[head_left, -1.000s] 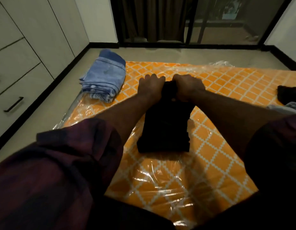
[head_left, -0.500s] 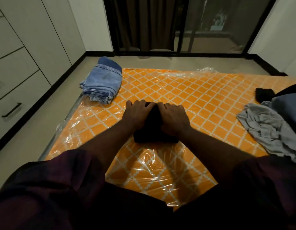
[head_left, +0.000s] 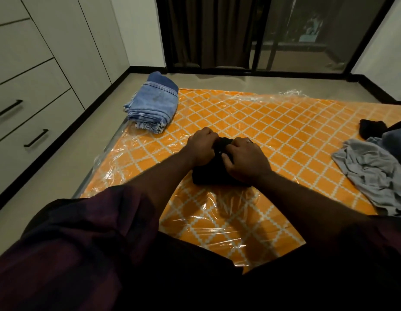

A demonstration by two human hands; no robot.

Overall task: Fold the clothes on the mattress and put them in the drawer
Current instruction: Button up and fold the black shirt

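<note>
A black garment, folded into a small bundle, lies on the orange patterned mattress in front of me. My left hand grips its far left part with curled fingers. My right hand holds the right part, fingers curled onto the cloth. A stack of folded blue jeans sits at the mattress's far left corner. Unfolded grey, blue and black clothes lie at the right edge.
White drawers with black handles line the left wall across a strip of floor. The mattress is wrapped in clear plastic. A dark curtain and a glass door stand at the back.
The long black garment was folded toward me into a short bundle. Both hands came nearer with it and now curl tighter on its top.
</note>
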